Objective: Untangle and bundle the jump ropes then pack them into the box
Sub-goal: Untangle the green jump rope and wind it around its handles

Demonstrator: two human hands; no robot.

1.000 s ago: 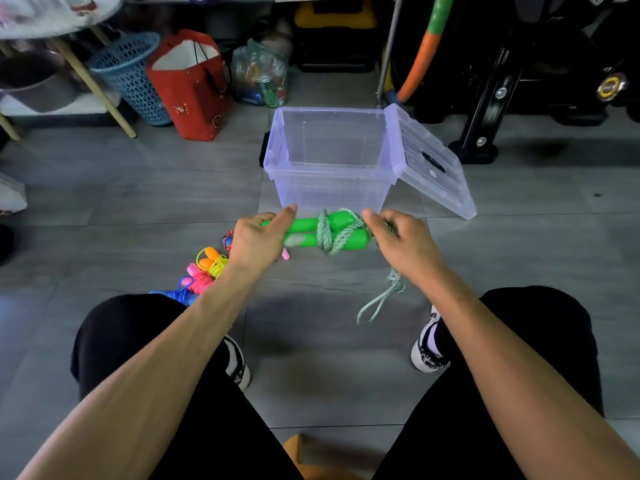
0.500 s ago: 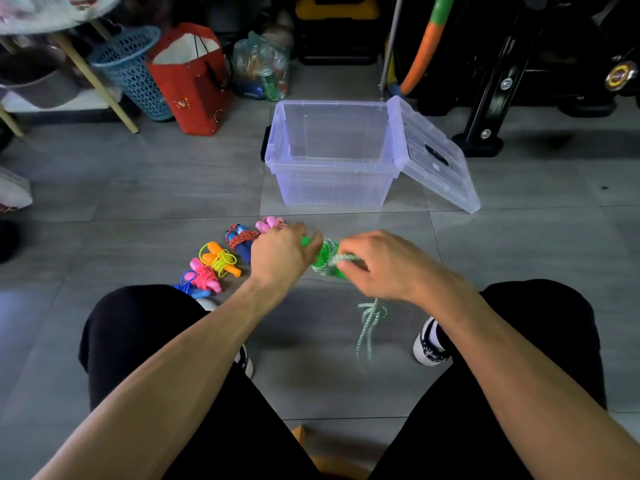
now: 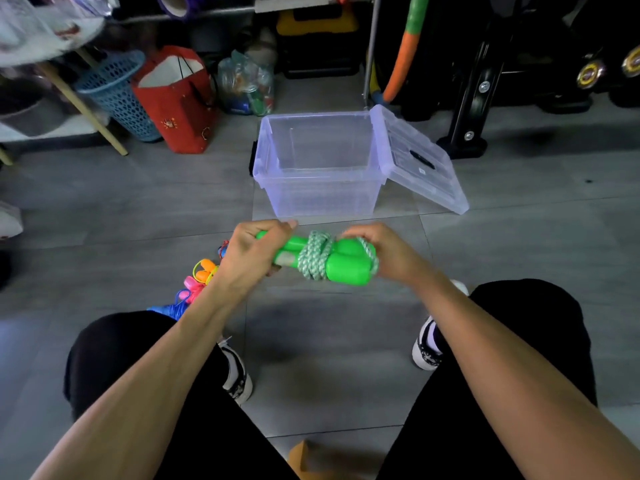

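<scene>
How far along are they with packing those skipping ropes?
Partway. Several small colourful rope bundles already lie tied on the floor. The green jump rope is in hand: the left hand grips its handles while the right hand holds the last cord end. The clear box looks empty, its lid open, so all packing remains.

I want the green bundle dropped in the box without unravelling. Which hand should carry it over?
Probably the left hand: it grips both handles of the green jump rope. The right hand is holding the cord's last turn at the far end. The clear box sits open straight ahead.
</scene>
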